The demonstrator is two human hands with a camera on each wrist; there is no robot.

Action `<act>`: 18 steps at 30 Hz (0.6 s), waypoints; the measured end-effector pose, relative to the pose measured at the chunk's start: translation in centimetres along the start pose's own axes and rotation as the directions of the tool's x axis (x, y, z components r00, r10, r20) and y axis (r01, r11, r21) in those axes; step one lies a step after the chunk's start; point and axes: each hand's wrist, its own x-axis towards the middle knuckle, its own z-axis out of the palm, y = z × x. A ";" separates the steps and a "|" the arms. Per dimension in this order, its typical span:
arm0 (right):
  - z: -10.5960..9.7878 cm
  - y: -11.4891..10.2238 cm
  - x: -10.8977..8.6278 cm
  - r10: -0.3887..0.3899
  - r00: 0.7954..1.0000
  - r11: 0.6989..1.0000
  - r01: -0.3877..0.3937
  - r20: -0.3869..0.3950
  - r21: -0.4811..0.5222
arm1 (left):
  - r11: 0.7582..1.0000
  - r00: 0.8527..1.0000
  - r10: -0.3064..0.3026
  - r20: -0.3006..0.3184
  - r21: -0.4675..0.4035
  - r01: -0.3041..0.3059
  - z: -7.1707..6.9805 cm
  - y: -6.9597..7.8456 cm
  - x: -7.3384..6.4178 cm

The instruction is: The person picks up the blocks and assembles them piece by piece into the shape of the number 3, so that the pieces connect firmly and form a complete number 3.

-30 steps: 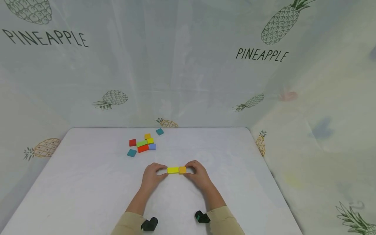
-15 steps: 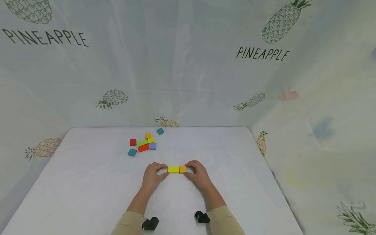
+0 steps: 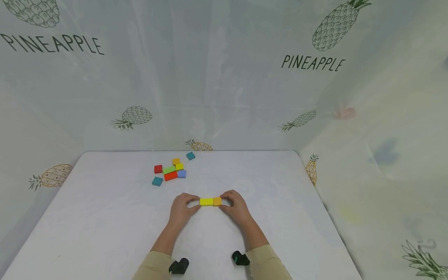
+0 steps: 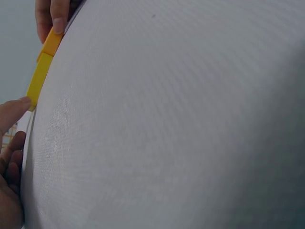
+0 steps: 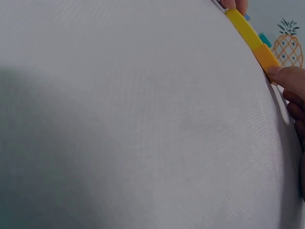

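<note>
A yellow block [image 3: 206, 202] and a shorter orange block [image 3: 217, 202] lie end to end on the white table, touching each other. My left hand [image 3: 180, 210] pinches the outer end of the yellow block between thumb and fingers. On the other side my right hand [image 3: 237, 209] pinches the orange block the same way. The left wrist view shows the yellow block [image 4: 40, 78] under the left thumb, with the orange block [image 4: 51, 44] beyond it. From the right wrist the orange block [image 5: 265, 58] appears nearest, under the right thumb.
Beyond the hands, toward the back left, lies a loose cluster including a red block [image 3: 171, 176], a green block [image 3: 169, 170] and a blue block [image 3: 181, 174]. Teal blocks [image 3: 157, 181] lie apart from it. The table [image 3: 105, 217] ends at a pineapple-printed curtain [image 3: 224, 77].
</note>
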 end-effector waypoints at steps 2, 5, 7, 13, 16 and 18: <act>0.0 0.0 0.0 -0.011 1.000 1.000 0.011 -0.003 0.003 | 1.000 1.000 -0.002 -0.004 0.000 0.002 0.0 0.0 0.0; 0.0 0.0 0.0 -0.014 1.000 1.000 0.014 -0.007 0.008 | 1.000 1.000 -0.003 -0.010 -0.005 0.003 0.0 0.1 -0.1; 0.1 0.0 0.0 -0.009 1.000 1.000 0.009 -0.007 0.013 | 1.000 1.000 -0.007 -0.012 -0.010 0.007 -0.1 0.2 -0.1; 0.0 -0.3 0.0 0.019 1.000 1.000 -0.019 -0.002 -0.004 | 1.000 1.000 0.001 -0.017 -0.015 -0.001 0.0 0.1 -0.2; 0.0 -0.5 -0.1 0.037 0.999 0.999 -0.037 -0.001 -0.007 | 1.000 1.000 0.014 -0.022 -0.011 -0.014 0.0 0.0 -0.2; -0.1 -0.7 -0.2 0.042 0.999 0.999 -0.042 -0.001 -0.006 | 1.000 1.000 0.015 -0.021 -0.010 -0.015 0.0 0.0 -0.1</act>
